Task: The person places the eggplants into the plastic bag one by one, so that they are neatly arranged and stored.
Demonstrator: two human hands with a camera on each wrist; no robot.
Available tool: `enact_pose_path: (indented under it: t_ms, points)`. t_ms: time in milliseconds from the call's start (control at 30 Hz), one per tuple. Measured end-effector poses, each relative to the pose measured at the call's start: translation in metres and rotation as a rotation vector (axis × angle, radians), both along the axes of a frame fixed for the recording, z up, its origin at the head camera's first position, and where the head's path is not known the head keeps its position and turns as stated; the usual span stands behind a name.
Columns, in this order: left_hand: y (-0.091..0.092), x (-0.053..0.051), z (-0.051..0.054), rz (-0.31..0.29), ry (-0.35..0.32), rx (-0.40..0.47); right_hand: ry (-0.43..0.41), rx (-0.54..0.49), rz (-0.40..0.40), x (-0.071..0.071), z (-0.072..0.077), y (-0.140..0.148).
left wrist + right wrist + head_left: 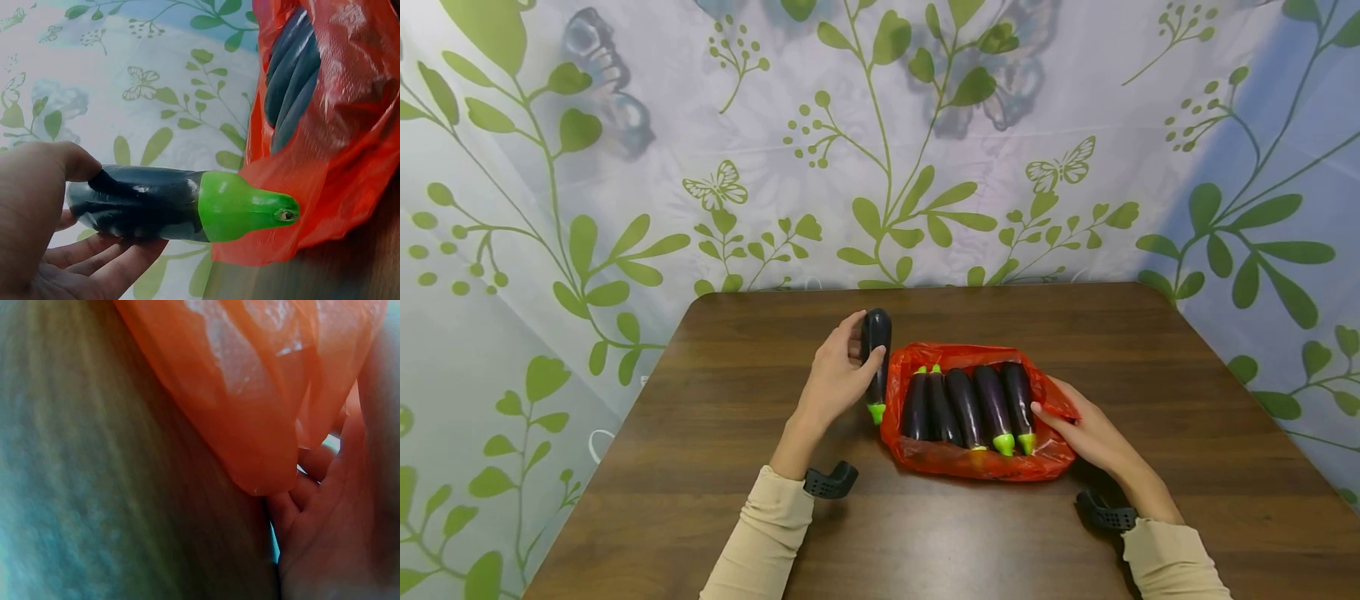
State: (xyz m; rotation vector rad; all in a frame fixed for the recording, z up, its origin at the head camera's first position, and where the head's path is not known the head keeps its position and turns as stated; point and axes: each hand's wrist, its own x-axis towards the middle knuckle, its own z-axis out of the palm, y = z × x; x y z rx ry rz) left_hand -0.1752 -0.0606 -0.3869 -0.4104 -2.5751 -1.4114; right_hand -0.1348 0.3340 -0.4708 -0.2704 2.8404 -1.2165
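Note:
My left hand (838, 367) grips a dark purple eggplant (877, 354) just left of a red plastic bag (985, 462). Its bright green stem end (244, 209) points toward the left wrist camera, with thumb and fingers on opposite sides of the dark body. Inside the opened bag several more eggplants (966, 408) lie side by side; some have green ends toward me, others away. At the bag's right side my right hand (1086, 425) pinches the rim, thumb inside. In the right wrist view, red plastic (231, 394) hides part of that hand's fingers.
Everything rests over a brown wooden table (737, 417) with rounded far corners. Behind it hangs a pale cloth (805, 192) printed with green leaves and butterflies. A black wrist mount (831, 481) sits on the left wrist, another (1105, 512) on the right.

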Motion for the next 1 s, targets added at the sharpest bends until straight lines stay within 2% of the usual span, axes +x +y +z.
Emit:
enact_pose_path:
  t_ms: [367,700,1000]
  points:
    - [0.021,0.0,-0.001,-0.078,0.002,0.028,-0.004,0.011,-0.005,0.0,0.001,0.0]
    - [0.032,0.0,-0.007,-0.101,-0.002,-0.02,0.006,0.007,0.003,0.0,0.002,-0.001]
    - [0.036,0.001,-0.013,-0.094,-0.033,-0.124,0.001,0.01,0.002,0.001,0.001,-0.001]
